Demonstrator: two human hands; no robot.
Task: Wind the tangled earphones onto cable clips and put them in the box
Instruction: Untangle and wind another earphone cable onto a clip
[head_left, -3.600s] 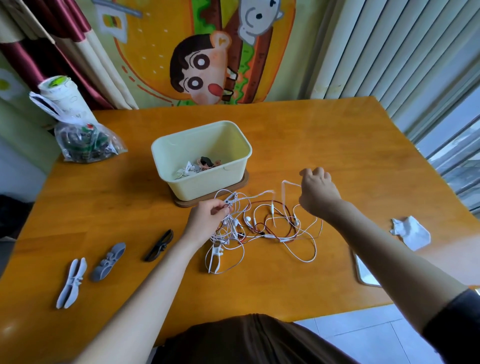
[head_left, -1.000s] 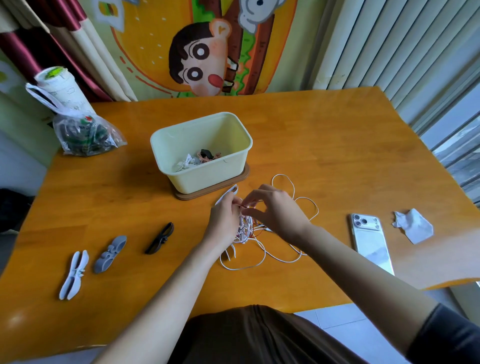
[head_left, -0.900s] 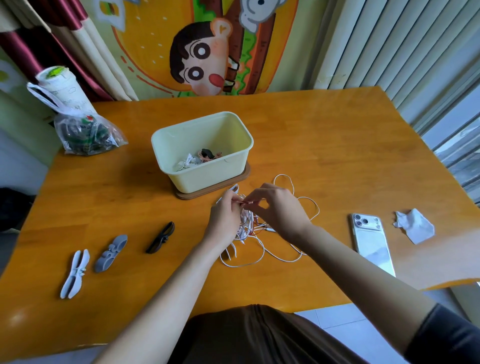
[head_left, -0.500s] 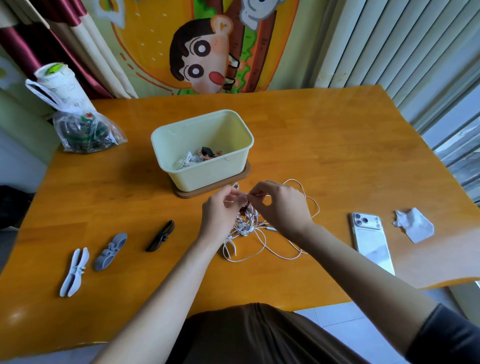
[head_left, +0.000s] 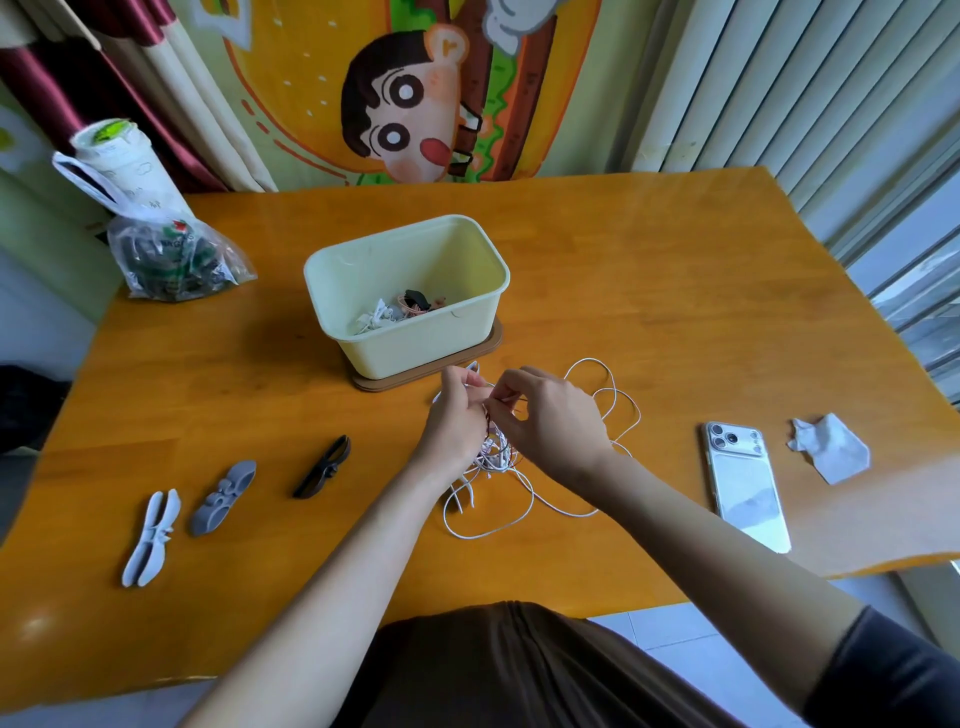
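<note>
Mostly beneath left hand (head_left: 456, 422) and right hand (head_left: 551, 427) grip: tangled earphones (head_left: 496, 457)

right sleeve (head_left: 883, 670): dark grey | lap garment (head_left: 519, 670): brown, gathered

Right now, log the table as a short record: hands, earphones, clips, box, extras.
Hands: left hand and right hand both pinch the earphones
Earphones: white, tangled, loops trailing on the table
Clips: white clip, grey clip, black clip, lying loose at left
Box: pale box, some cables inside
Extras: phone and tissue at right, plastic bag far left
</note>
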